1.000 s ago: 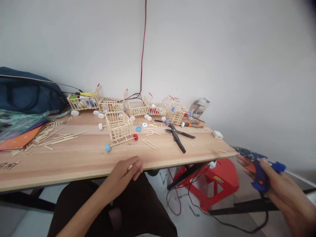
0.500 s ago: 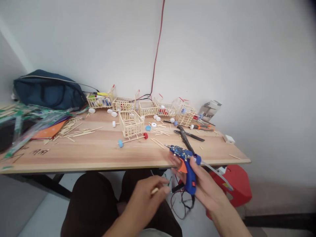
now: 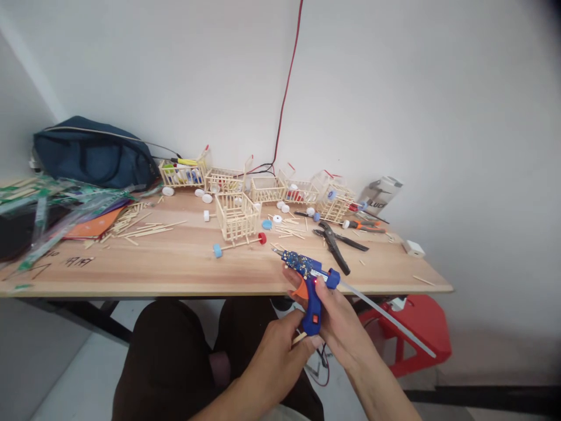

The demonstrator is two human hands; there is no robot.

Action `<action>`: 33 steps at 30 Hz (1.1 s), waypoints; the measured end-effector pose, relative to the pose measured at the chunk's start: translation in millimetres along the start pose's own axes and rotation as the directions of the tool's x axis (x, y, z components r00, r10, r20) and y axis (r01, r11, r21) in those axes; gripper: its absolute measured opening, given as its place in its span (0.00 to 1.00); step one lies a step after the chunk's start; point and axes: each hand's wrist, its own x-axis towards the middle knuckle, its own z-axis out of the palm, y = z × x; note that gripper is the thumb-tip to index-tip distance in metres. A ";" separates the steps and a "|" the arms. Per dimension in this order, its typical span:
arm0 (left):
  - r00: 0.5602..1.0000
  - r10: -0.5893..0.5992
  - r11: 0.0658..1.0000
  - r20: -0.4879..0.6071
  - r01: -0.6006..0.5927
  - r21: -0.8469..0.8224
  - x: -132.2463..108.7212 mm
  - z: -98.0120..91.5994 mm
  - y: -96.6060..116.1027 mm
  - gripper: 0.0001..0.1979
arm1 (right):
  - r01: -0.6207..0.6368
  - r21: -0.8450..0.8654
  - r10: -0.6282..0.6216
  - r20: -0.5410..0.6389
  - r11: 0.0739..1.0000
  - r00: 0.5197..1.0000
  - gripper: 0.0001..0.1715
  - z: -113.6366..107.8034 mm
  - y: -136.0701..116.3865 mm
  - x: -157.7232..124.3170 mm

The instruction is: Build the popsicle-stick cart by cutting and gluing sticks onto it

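Observation:
My right hand [image 3: 344, 327] supports a blue hot glue gun [image 3: 307, 272] with an orange trigger, its nozzle pointing left over the table's front edge. A small red light glows on its body, and a long clear glue stick [image 3: 388, 318] sticks out at the back. Close against the bottom of the gun's handle is my left hand [image 3: 280, 351], closed around a short wooden stick [image 3: 299, 338]; whether it also grips the handle I cannot tell. Beyond the nozzle stands a wooden-stick cart basket [image 3: 236, 216], with an axle bearing a blue and a red cap wheel in front.
Several similar small carts [image 3: 267, 190] line the wall. Black pliers [image 3: 333, 248], orange-handled pliers [image 3: 368, 225], loose sticks [image 3: 149, 231] and bottle caps [image 3: 267, 224] lie on the wooden table [image 3: 175, 275]. A blue bag [image 3: 94, 152] sits left; a red stool [image 3: 425, 327] stands below right.
The glue gun has shifted left in my right hand, and more of its glue stick shows. My left hand has come right and up to the handle, still holding the wooden stick.

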 end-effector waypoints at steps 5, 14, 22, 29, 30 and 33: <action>0.999 0.036 0.999 0.033 -0.035 -0.030 1.6 -5.0 8.3 0.07 | -0.027 0.014 0.026 0.091 1.000 0.995 0.25 -2.6 -1.7 -3.2; 1.000 -0.006 0.999 -0.009 0.006 0.031 9.4 -7.9 15.5 0.06 | 0.029 0.053 -0.033 0.073 0.998 0.997 0.22 1.0 3.7 2.3; 0.976 0.016 0.979 -0.219 0.030 0.203 5.0 -47.8 22.8 0.12 | 0.091 0.115 -0.103 0.099 0.989 0.990 0.21 -1.8 -8.7 18.3; 0.875 0.236 0.933 -0.424 -0.082 0.350 0.3 -99.3 38.5 0.17 | 0.094 0.082 -0.106 0.162 0.992 0.981 0.20 -4.7 -18.0 41.2; 0.844 0.268 0.925 -0.464 -0.091 0.368 0.1 -108.1 42.8 0.17 | 0.098 0.074 -0.109 0.171 0.992 0.979 0.20 -4.3 -19.4 45.2; 0.726 0.367 0.898 -0.582 -0.115 0.424 3.5 -138.2 58.2 0.17 | 0.103 0.054 -0.112 0.190 0.993 0.975 0.20 -1.7 -24.3 57.2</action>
